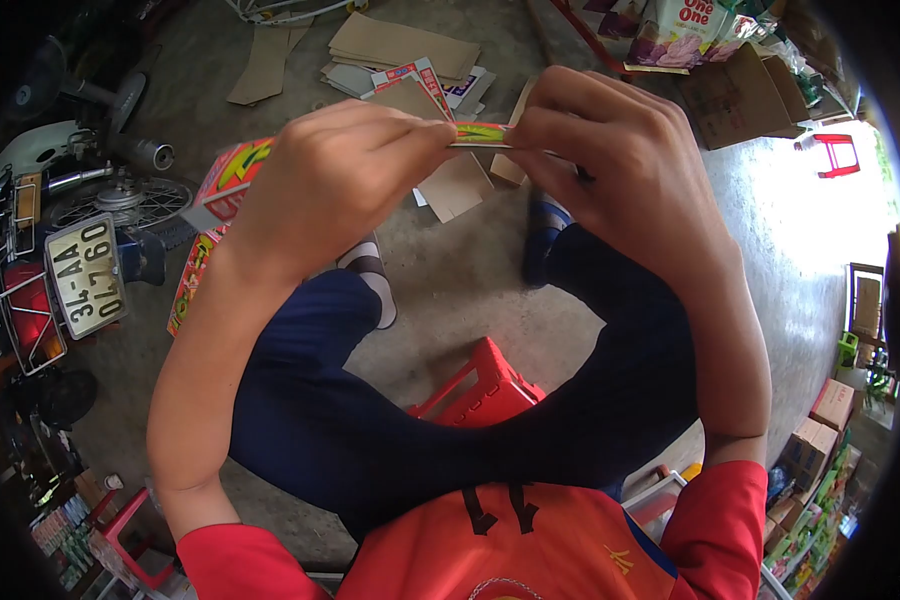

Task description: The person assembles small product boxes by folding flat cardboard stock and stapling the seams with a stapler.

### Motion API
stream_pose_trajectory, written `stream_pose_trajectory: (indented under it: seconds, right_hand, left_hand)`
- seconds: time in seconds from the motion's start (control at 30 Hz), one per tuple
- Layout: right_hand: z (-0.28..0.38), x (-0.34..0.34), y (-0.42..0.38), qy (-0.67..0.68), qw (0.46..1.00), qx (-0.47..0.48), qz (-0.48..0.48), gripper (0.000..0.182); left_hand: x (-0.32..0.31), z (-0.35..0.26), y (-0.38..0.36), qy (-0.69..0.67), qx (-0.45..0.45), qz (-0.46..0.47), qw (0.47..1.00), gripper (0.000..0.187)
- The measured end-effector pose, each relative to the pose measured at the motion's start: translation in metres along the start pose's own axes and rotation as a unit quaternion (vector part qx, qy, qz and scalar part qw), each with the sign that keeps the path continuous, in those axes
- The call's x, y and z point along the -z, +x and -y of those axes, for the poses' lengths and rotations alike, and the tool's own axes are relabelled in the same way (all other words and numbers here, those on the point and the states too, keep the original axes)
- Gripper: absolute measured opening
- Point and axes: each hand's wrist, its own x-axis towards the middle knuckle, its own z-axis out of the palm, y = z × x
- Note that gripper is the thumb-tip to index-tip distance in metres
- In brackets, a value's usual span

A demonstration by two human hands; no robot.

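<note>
Left hand gripping one end of printed strip, right hand gripping other end, floor below

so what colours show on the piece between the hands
The piece shows yellow-green and some red, in the head view.

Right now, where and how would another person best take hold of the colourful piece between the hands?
Probably pinch the colourful piece at its uncovered middle, coming from the far side. It shows only as a narrow strip there, with the left hand and right hand covering either side, while the arms enclose the near side.
</note>
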Motion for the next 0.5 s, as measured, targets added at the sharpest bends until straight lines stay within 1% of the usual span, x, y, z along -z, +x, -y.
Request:
stream_pose_trajectory:
  seconds: [0.13,0.23,0.33,0.43,0.5]
  right_hand:
    - [0.006,-0.007,0.001,0.000,1.000,0.011,-0.013,0.014]
    - [0.006,-0.004,0.003,-0.015,1.000,0.010,-0.011,0.014]
    - [-0.001,0.002,0.002,-0.038,0.999,0.004,-0.013,0.015]
    - [-0.002,-0.003,0.003,-0.032,0.999,0.001,-0.038,0.016]
    - [0.000,-0.005,0.004,-0.024,0.999,0.001,-0.037,0.016]
  left_hand:
    - [-0.002,-0.006,0.000,0.011,-0.017,0.006,1.000,0.025]
    - [0.002,-0.008,0.002,-0.004,0.022,-0.001,1.000,0.026]
    - [0.005,0.007,-0.006,-0.004,0.041,-0.003,0.999,0.027]
    - [0.011,0.013,-0.010,0.034,0.031,0.009,0.999,0.029]
    - [0.012,0.012,-0.009,0.046,0.025,0.000,0.999,0.030]
